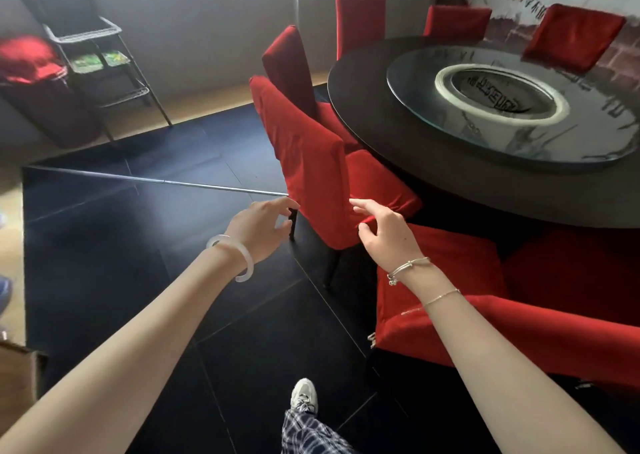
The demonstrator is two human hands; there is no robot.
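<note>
Red chair cover [311,176] between left hand [263,228], right hand [384,235].

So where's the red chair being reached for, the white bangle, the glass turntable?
red chair [311,176], head view, middle of its covered back.
white bangle [244,253], head view, band at the wrist.
glass turntable [412,83], head view, bare glass near its left edge.

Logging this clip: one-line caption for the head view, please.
Left hand and right hand, both open, reach for the skirt of a red-covered chair beside a round dark table.
</note>
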